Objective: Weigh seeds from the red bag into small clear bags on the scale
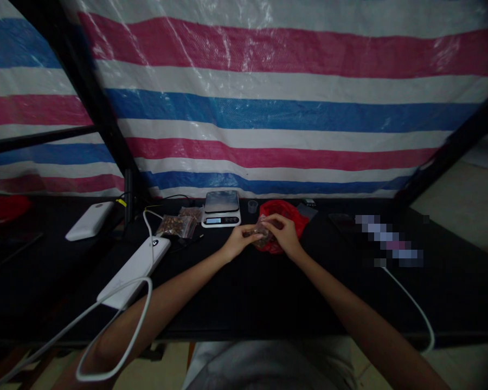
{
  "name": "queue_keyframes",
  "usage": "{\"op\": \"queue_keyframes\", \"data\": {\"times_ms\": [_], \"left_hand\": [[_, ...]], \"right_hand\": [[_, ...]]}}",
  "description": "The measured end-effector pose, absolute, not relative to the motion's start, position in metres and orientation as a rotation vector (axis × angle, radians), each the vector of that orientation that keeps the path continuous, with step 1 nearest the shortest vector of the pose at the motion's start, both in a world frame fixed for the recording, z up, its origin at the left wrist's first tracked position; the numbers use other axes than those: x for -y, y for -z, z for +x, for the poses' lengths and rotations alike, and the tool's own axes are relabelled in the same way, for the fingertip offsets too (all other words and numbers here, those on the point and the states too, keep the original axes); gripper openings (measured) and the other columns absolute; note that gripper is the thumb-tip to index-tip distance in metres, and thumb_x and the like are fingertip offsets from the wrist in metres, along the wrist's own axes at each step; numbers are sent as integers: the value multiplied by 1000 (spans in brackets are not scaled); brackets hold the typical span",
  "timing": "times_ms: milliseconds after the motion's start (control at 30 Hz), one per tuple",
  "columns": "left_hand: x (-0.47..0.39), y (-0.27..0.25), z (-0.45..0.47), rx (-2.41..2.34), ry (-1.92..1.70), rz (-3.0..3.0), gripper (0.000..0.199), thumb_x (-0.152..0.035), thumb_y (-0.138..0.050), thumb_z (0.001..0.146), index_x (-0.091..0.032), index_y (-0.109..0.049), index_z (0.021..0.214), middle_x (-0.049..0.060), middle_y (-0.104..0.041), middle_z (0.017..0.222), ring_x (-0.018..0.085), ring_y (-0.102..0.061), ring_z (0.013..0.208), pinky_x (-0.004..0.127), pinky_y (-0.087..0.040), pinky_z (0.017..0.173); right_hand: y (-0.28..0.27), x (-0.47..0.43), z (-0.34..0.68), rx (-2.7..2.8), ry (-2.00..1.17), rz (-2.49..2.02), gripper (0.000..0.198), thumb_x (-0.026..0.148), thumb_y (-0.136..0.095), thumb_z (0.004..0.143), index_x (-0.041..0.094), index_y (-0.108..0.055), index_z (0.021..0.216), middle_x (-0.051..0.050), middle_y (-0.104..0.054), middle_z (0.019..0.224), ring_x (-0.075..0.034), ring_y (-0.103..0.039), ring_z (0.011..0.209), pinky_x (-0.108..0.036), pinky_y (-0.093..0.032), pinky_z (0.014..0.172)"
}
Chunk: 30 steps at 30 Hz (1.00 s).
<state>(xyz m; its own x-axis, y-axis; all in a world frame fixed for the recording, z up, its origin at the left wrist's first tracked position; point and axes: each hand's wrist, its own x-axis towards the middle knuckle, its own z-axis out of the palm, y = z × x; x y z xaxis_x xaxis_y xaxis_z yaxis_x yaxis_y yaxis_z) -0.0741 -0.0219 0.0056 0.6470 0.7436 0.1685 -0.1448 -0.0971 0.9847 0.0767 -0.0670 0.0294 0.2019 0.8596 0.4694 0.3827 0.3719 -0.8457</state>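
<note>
Between my two hands is a small clear plastic bag point(261, 232) with brown bits in it, held in front of a red plastic bag point(282, 208). My left hand point(241, 241) grips the small bag's left side with thumb and fingers. At its top edge, my right hand point(283, 234) pinches the plastic. The red bag lies open on the black table, partly hidden by my right hand. Just left of it stand a small clear cup point(252, 206) and a white digital scale point(222, 208) with a lit display.
Two filled clear bags, a nearer one point(178, 226) and one behind it point(191, 212), lie left of the scale. White power banks point(134, 271) point(89, 221) and a looping white cable point(149, 303) occupy the left side. A blurred-out device point(390, 238) lies right. Striped sheeting point(268, 114) hangs behind.
</note>
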Motion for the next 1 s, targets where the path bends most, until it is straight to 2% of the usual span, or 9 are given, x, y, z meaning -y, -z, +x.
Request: {"op": "queue_keyframes", "data": {"times_ms": [300,567,1000], "left_hand": [[23,-12,-77,-513,-799,1306,47,-40,-70,64,-11,-65,100,10,-68,95,20,-63,84,33,-46,84],[19,-4,-78,-671,-866,1275,41,-40,-73,58,-11,-69,87,7,-70,79,17,-65,70,31,-53,70],[31,-12,-81,-741,-1071,1741,30,-40,-55,77,-14,-69,82,5,-69,75,16,-63,64,26,-53,62]], "right_hand": [[-30,68,76,1245,-482,-1225,14,31,-63,67,17,-65,72,-3,-66,74,-19,-61,72,-30,-46,69],[-34,71,72,1211,-418,-1203,12,29,-62,68,17,-63,71,-2,-67,76,-19,-61,75,-31,-46,73],[-37,69,73,1133,-445,-1180,13,31,-65,65,18,-64,69,-2,-66,73,-19,-61,73,-32,-47,71]]}}
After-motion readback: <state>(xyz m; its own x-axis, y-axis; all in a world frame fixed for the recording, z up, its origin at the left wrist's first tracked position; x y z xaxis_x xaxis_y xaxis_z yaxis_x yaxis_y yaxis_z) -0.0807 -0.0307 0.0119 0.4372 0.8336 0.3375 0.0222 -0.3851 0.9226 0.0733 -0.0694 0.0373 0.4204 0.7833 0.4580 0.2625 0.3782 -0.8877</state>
